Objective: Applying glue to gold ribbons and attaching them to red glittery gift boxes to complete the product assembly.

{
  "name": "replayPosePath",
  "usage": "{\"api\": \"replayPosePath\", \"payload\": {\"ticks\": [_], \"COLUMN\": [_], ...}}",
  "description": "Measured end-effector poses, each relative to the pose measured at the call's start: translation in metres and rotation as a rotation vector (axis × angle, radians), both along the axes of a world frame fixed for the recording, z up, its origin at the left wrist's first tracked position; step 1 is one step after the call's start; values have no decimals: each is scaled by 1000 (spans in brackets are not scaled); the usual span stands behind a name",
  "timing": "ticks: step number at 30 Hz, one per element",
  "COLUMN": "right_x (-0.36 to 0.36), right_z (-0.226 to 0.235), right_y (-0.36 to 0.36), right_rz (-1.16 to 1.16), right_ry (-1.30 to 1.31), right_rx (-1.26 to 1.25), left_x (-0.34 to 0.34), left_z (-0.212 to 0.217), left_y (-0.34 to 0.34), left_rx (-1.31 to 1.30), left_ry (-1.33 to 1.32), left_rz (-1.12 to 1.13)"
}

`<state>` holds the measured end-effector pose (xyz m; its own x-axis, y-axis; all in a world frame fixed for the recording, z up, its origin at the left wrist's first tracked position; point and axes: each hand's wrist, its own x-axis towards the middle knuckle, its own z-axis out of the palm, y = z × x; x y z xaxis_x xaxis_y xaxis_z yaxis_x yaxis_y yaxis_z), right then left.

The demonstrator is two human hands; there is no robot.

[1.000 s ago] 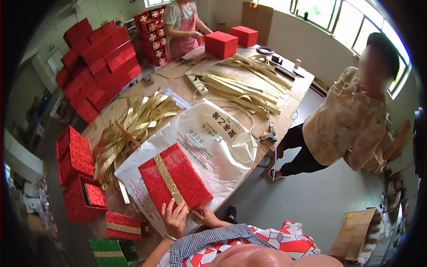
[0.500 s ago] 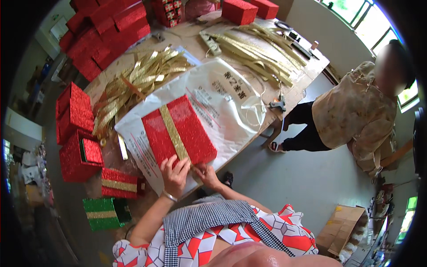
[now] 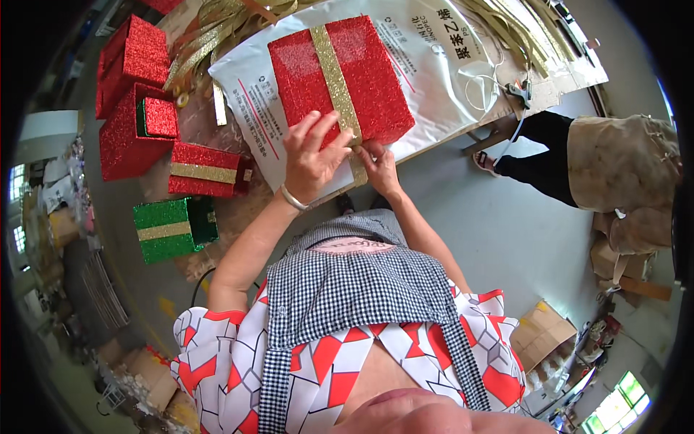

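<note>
"Glitter is covering this red box [image 3: 372, 79]; where is it sitting?"

"It is lying on the white sack [image 3: 441, 83], close to the near edge of the tabletop [image 3: 206, 130], with the gold ribbon [image 3: 335, 79] running across its top toward the person."

"What are the hands doing?"

"The left hand [image 3: 312, 155] is resting unclenched at the box's near side, fingers spread, their tips reaching the ribbon. The right hand [image 3: 377, 165] is holding its thumb and fingers bent together at the ribbon's lower end; they are hiding whether they are gripping it, so I cannot tell."

"How are you expecting the box to handle?"

"I am guessing light for its bulk and fairly stiff, since its edges are looking straight. The green box [image 3: 163, 230], near the tabletop's near left corner, is showing a hollow end, so I am expecting thin walls here too, denting under a hard squeeze."

"And slipping?"

"The coating is probably giving grip, while the smooth sack is probably letting the base slide. I am favouring flat palms on opposite sides, and a fingertip pinch for the thin, bendy-looking ribbon."
</note>
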<state>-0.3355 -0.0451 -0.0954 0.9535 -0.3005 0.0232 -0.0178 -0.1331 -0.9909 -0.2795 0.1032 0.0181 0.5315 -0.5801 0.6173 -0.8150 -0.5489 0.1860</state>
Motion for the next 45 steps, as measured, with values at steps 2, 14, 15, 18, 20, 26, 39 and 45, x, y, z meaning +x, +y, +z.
{"api": "replayPosePath", "payload": {"ticks": [2, 14, 15, 18, 20, 26, 39, 45], "right_x": [-4, -10, -14, -15, -12, 17, 17, 18], "right_z": [-5, 3, 21, 40, 59, 67, 174, 141], "right_y": [-3, 3, 4, -6, -12, -46, -25, -5], "right_rz": [16, 111, 136, 225, 239, 287, 110, 153], "right_ry": [88, 78, 69, 63, 71, 202, 193, 250], "right_rx": [-58, 356, 495, 437, 450, 276, 576, 513], "left_x": [-8, 20, 27, 58, 83, 147, 238, 239], "left_z": [-3, -28, -24, 9, 33, 70, 41, 8], "left_y": [15, 31, 30, 17, 10, 3, 15, 34], "left_rx": [16, -106, -104, -196, -232, -382, -262, -256], "left_ry": [17, -114, -147, -157, -103, 70, 813, 887], "left_rz": [83, 0, 5, 38, 48, -8, -44, -26]}}
